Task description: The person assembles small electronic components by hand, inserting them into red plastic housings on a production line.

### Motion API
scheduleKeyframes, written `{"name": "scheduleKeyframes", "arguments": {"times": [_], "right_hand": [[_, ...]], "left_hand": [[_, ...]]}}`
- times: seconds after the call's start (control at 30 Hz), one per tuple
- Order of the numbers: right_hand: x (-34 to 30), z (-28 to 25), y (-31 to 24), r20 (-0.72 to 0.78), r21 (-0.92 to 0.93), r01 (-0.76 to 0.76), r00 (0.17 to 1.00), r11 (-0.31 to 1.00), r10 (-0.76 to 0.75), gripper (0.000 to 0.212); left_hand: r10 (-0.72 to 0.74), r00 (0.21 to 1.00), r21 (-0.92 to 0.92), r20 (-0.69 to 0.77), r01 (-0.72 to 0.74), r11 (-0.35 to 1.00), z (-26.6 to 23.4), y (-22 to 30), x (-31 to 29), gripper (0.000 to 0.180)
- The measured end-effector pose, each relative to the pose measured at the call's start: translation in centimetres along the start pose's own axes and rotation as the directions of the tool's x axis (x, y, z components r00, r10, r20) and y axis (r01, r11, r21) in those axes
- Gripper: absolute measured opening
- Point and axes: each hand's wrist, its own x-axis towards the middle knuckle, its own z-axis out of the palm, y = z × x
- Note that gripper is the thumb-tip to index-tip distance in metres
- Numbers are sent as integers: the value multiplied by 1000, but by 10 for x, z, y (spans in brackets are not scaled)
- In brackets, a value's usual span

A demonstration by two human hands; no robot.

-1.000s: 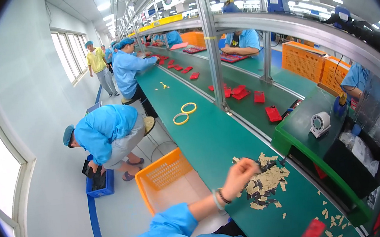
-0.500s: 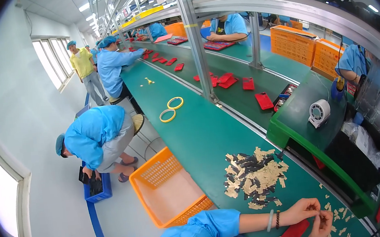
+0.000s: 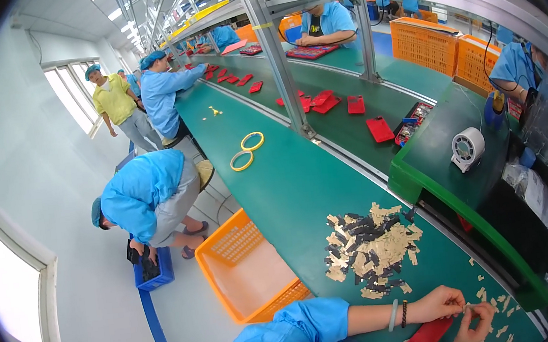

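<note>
Head view, only one. Both hands are at the near right edge, over the green worktable.

Left hand: forearm in a blue sleeve comes in from the lower edge and lies almost level, pointing right. Two bracelets on the wrist. Fingers are curled in, tips meeting the other hand's.

Right hand: comes up from the bottom edge, below and just right of the left hand, fingers bent up toward it. Partly cut by the frame.

Small beige piece is pinched between the fingertips of both hands, at the point where they meet. It's too small to read its long axis or which way it points. Grip looks like a pinch from each side; can't tell which hand carries the load.

Red flat case lies on the table just under the left wrist, long axis running near-left to far-right, near end cut by the frame. Not clearly touched by either hand.

Pile of beige and black pieces sits on the table farther out and left of the hands, well apart. Loose beige bits are scattered just right of the hands.

Orange crate stands on the floor left of the table, beside the left sleeve.
</note>
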Motion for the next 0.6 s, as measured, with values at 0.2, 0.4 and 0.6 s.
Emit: {"name": "scheduleKeyframes", "arguments": {"times": [0.2,0.4,0.6], "right_hand": [[6,5,8,168,-471,517,848,715,-502,19],[20,11,17,266,-378,629,776,679,-572,31],[9,0,16,150,-276,515,857,811,-493,20]], "left_hand": [[-141,989,37,36,140,990,-12,2,0,20],[-302,949,116,-94,312,943,-23,16,1,12],[-272,961,-81,-54,267,960,-8,3,3,5]]}}
